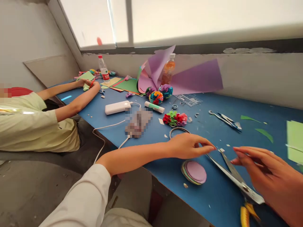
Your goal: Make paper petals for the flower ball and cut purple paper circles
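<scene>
My left hand (187,146) reaches over the blue table with its thumb and index fingertip pinched together; anything between them is too small to make out. Facing it from the right, my right hand (272,173) has its fingertips drawn together, and what they hold, if anything, cannot be seen. Large scissors (236,179) with yellow handles lie partly opened between and below the hands, their tips close to my left fingertips. Below my left hand sits a stack of round paper discs (195,172), pink on top.
Beyond my left forearm lie a ruffled paper flower (174,119), a glue stick (154,107), a cabled white power bank (117,107) and a blurred device (139,123). Purple sheets (199,77) and bottles stand behind. Another person's arms (75,102) rest at the left. Green paper (294,138) lies right.
</scene>
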`<state>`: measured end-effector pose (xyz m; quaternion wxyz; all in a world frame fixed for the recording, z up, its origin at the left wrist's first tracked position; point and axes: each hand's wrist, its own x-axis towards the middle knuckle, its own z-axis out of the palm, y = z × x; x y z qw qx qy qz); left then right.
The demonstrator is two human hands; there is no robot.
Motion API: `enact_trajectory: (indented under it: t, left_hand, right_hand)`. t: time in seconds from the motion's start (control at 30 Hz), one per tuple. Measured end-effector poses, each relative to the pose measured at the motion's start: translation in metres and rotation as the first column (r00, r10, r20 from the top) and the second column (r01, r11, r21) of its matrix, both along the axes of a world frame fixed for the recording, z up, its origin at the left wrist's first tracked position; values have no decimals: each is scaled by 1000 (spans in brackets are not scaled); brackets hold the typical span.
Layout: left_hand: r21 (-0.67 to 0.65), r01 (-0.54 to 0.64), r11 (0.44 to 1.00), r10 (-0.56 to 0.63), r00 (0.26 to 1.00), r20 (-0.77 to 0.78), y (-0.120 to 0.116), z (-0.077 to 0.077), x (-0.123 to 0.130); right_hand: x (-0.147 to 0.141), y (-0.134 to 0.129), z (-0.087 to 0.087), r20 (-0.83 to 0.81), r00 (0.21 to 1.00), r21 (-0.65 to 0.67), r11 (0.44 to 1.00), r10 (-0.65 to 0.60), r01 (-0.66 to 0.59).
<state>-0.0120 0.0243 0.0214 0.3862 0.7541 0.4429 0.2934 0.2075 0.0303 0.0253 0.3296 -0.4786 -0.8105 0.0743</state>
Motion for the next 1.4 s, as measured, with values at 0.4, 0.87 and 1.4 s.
enact_trajectory:
  t: [0.4, 0.87, 1.4]
  left_hand:
    - [581, 516, 629, -179, 824, -538, -74, -10, 53]
    - [591, 595, 544, -281, 793, -540, -112, -39, 95]
    - [756, 529, 386, -290, 847, -445, -98, -39, 100]
  right_hand:
    - [36, 25, 15, -435, 893, -225, 974, -116, 17]
    - [45, 34, -1, -292, 956, -184, 982, -23, -33]
    - [25, 30, -27, 416, 870, 54, 947, 266, -316]
